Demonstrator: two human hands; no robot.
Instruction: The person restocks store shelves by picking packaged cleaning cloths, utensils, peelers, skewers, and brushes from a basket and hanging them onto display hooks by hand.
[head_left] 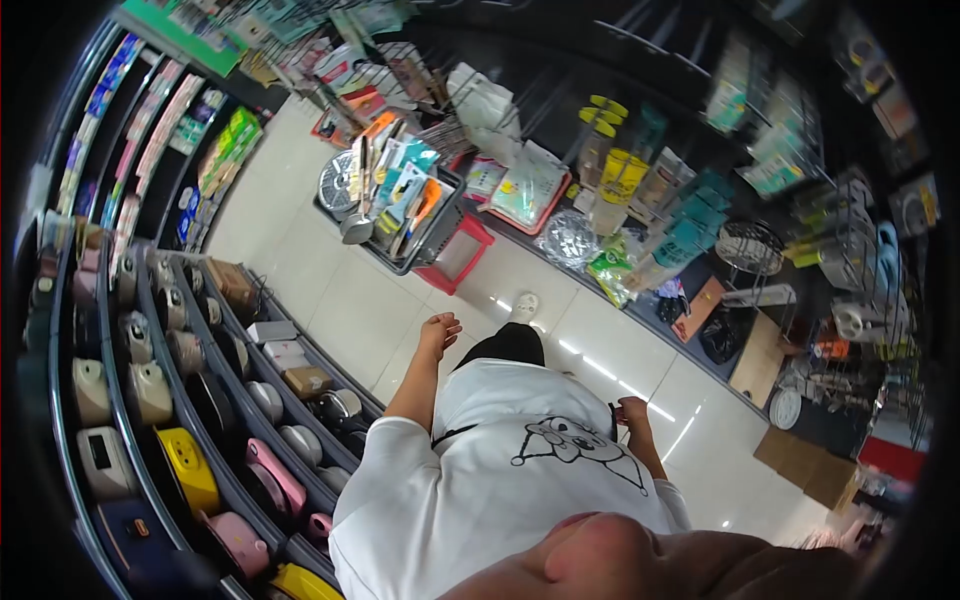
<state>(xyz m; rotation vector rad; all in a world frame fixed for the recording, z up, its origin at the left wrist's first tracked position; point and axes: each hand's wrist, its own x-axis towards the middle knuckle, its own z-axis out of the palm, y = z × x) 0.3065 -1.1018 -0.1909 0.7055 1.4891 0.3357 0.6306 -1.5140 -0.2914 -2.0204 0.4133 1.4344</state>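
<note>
My left hand (440, 333) hangs in front of my body on the left, its fingers loosely bent and apart, with nothing seen in it. On the other side, my right hand (632, 410) is beside my waist with its fingers curled in. A thin dark strip (613, 422) shows next to those fingers; I cannot make out what it is or whether it is held. Ahead of my left hand stands a dark grey basket (432, 245) heaped with packaged kitchen tools. A ladle (358, 228) lies on top of the heap, near a round metal strainer (338, 180).
Shelves on the left carry rice cookers, a yellow appliance (188, 468) and boxes (232, 290). The basket rests on a red stool (462, 255). Hanging goods line the rack on the right, above a low shelf with a cutting board (757, 358). Pale floor tiles (345, 310) run between them.
</note>
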